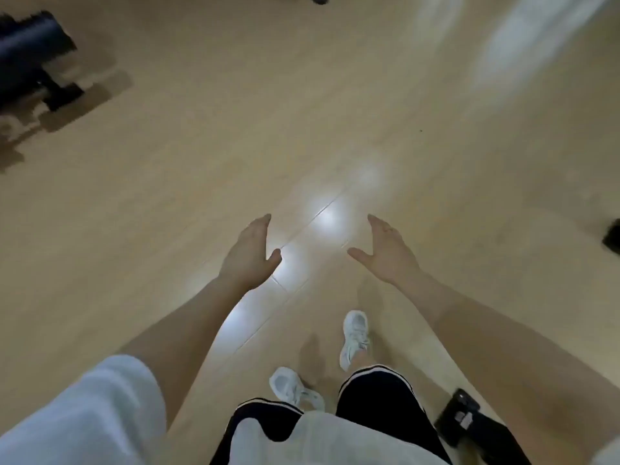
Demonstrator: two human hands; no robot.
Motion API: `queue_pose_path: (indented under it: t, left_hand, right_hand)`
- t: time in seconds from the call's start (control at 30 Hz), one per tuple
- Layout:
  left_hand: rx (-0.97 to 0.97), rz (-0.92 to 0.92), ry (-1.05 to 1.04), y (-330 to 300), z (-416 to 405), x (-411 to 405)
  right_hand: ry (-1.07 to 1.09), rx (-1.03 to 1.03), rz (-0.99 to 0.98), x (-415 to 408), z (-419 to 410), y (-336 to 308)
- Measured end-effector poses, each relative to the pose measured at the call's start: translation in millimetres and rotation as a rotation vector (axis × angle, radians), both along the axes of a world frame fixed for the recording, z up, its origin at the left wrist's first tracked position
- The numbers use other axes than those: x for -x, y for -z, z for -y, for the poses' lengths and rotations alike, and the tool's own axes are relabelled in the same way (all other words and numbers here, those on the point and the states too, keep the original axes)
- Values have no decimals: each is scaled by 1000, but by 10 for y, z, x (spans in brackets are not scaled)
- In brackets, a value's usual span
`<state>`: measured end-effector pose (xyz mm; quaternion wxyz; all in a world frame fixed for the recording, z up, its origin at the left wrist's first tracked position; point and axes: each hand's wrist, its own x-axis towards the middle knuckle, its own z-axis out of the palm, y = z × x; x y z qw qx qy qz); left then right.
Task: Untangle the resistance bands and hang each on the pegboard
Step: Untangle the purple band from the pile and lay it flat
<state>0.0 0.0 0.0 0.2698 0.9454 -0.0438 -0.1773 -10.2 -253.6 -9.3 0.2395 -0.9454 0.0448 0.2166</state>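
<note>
No resistance band and no pegboard shows in the head view. My left hand [250, 255] is stretched out in front of me at waist height, fingers straight and thumb apart, holding nothing. My right hand [385, 251] mirrors it a little to the right, palm facing inward, also holding nothing. Both hands hover over the bare wooden floor [302, 112]. Below them I see my white shoes and black shorts.
A black piece of gym equipment [30, 58] with a padded roller stands at the far left. A small black object [464, 417] lies on the floor by my right leg. Another dark object [612, 236] sits at the right edge.
</note>
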Motion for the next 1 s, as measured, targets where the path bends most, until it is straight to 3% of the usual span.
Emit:
queue_pose_path:
  t: [0.27, 0.4, 0.6, 1.0]
  left_hand:
    - [54, 45, 425, -193, 1941, -883]
    - [44, 46, 496, -293, 2906, -1242]
    - [8, 121, 539, -522, 4055, -1874]
    - [8, 187, 689, -498, 5677, -4025]
  right_hand:
    - [427, 24, 92, -77, 1727, -130]
    - [528, 18, 53, -252, 2547, -144]
    - [769, -220, 74, -894, 3465, -270]
    - [704, -55, 123, -2588, 4756, -180]
